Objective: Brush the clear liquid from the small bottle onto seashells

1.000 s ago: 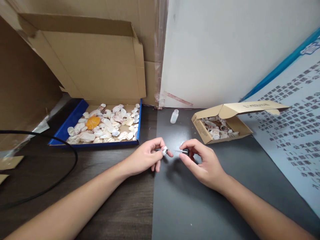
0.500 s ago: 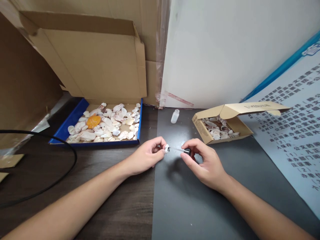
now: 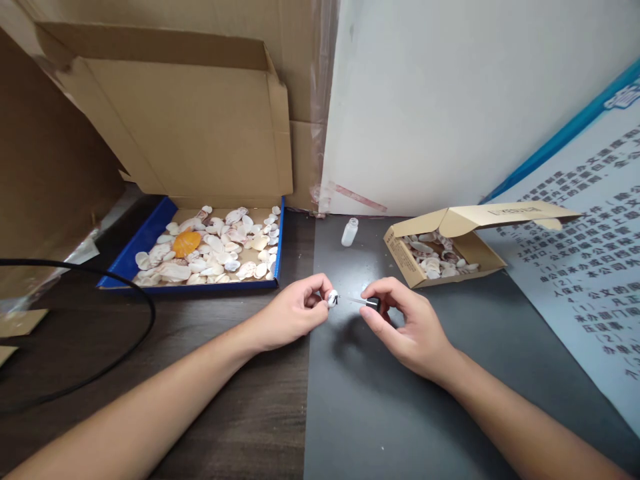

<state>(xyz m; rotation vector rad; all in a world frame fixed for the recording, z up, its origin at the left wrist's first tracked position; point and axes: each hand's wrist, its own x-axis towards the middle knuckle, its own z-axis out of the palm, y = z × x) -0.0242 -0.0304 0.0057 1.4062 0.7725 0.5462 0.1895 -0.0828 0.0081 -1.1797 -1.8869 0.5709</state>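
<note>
My left hand (image 3: 295, 312) pinches a small white object with black marks (image 3: 333, 299), perhaps a shell; the fingers cover part of it. Between the thumb and fingers of my right hand (image 3: 407, 323) is a black-capped applicator brush (image 3: 373, 304). Its thin, pale stem points left, with the tip close to the white object; whether they touch I cannot tell. Beyond both hands, a small bottle (image 3: 349, 232) of whitish contents stands upright without a cap on the dark grey mat (image 3: 360, 407).
At the left, a blue-edged cardboard box (image 3: 200, 288) with its lid raised holds many shells and one orange shell (image 3: 187, 244). A smaller box (image 3: 407, 260) of shells stands at the right. A black cable (image 3: 150, 313) loops at far left. A printed sheet (image 3: 575, 267) lies right.
The applicator has drawn back very slightly, and the white object has turned or shifted a little to the left. The bottle and both boxes stay in place.
</note>
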